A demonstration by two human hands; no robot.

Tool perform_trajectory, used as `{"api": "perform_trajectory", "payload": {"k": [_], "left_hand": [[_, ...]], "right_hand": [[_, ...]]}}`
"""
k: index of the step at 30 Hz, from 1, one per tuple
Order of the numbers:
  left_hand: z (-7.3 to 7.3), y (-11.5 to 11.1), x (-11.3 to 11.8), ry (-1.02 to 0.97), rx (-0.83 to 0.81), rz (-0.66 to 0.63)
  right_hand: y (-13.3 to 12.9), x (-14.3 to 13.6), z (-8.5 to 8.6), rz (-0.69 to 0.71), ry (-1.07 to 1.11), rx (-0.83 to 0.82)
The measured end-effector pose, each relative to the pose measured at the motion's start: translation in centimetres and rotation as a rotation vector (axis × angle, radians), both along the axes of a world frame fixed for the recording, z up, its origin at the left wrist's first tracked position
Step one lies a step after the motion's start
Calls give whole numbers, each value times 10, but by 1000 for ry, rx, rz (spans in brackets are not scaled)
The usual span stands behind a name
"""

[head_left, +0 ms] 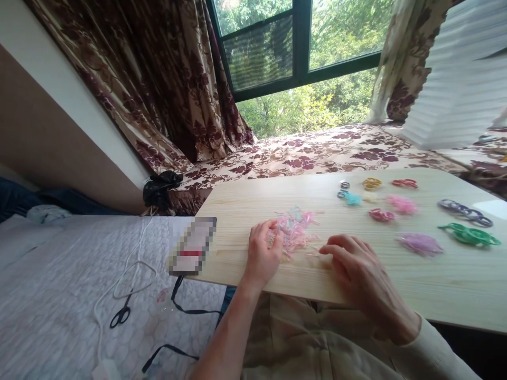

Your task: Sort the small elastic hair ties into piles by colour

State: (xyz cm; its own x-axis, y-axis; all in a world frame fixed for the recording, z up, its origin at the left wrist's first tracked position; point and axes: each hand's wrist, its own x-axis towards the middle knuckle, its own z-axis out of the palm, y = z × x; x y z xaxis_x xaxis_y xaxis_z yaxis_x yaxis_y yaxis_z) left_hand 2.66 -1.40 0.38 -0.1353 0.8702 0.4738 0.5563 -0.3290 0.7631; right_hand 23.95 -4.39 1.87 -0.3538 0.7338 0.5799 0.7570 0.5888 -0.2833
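Observation:
A loose pile of thin, tangled strands or small elastic bands (295,229), mostly pink with some pale blue, lies on the wooden table. Against its left side rests my left hand (263,252), fingers curved along the edge and thumb apart. On the near right of the pile, my right hand (356,269) is palm down with its index finger stretched to a few stray strands (312,252). Its other fingers are bent and partly hidden. I see nothing held in either hand.
Sorted by colour at the right lie a purple bunch (420,244), pink bunch (402,204), blue bunch (351,198), green hair ties (471,234) and dark hair ties (465,211). A pixelated flat object (194,245) sits at the table's left edge. Scissors (120,316) lie on the bed.

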Motion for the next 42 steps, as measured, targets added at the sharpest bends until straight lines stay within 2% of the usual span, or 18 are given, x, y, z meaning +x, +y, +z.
{"api": "perform_trajectory", "payload": {"k": [5, 11, 33, 42], "left_hand": [[0, 0, 0, -3, -4, -8], [0, -1, 0, -8, -14, -9], [2, -1, 1, 10, 4, -25], [4, -3, 0, 37, 1, -30]], "right_hand": [[1, 0, -3, 9, -24, 0], [3, 0, -7, -43, -7, 72], [4, -4, -5, -48, -21, -13], [-17, 19, -5, -102, 25, 37]]}}
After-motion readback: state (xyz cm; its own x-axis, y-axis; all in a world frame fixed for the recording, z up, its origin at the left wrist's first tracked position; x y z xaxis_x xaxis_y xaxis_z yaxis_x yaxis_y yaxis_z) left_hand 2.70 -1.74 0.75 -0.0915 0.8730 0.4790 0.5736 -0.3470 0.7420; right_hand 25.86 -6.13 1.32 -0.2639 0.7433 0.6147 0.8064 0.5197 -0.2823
